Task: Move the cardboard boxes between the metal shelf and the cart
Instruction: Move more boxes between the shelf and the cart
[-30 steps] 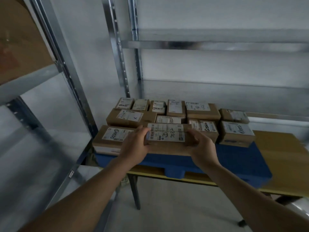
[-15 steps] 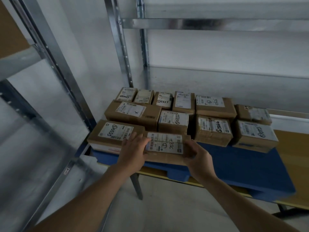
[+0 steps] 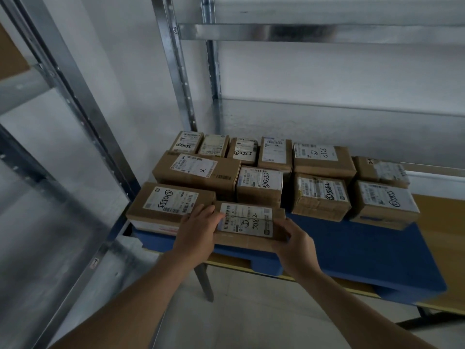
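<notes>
A small cardboard box (image 3: 247, 222) with a white label marked 3082 sits at the front edge of the blue pallet (image 3: 364, 250) on the cart. My left hand (image 3: 198, 229) grips its left end, fingers over the top edge. My right hand (image 3: 295, 244) holds its right front corner, thumb on the top. Just left of it lies a longer box (image 3: 166, 205) marked 5505. Several more labelled boxes (image 3: 261, 185) stand in rows behind. The metal shelf (image 3: 327, 114) runs behind the cart, its lower level bare.
A second metal shelf unit (image 3: 75, 102) stands close on the left, its upright near the cart's corner. The cart's wooden deck (image 3: 437, 222) shows at the right. The right half of the blue pallet has no boxes on it. Pale floor lies below.
The box in my hands has come down from above the row onto the pallet's front edge, beside the long box. The view has shifted closer and lower.
</notes>
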Tool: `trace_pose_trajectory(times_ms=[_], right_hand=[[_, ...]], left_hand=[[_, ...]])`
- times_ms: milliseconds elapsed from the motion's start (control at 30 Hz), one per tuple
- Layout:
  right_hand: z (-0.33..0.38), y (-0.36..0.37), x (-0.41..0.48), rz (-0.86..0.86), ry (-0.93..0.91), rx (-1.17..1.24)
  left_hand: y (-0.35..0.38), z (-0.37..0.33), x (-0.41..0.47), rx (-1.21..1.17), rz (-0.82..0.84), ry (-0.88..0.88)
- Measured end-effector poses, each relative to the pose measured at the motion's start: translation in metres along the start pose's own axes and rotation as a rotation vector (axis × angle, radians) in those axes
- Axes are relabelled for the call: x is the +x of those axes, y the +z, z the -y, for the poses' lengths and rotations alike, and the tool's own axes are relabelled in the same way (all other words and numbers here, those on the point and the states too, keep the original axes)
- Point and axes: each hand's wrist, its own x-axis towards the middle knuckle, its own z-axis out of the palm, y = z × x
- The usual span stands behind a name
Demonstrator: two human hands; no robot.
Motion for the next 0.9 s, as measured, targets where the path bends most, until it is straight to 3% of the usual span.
trace_pose_trajectory(times_ms=[533,767,900], right_hand=[[0.011,0.004,-0.012,-0.015,-0.008,-0.072],[0.032,0.0,-0.024,-0.031,-0.1,-0.121],[0.05,-0.002,-0.031,-0.032,-0.203,-0.291]], left_hand=[[-0.006,0.009,-0.005,-0.017,-0.002,0.055],[-0.019,0.012,-0.015,-0.032,-0.014,0.039],[-0.033,0.012,-0.025,0.005,-0.063,0.066]])
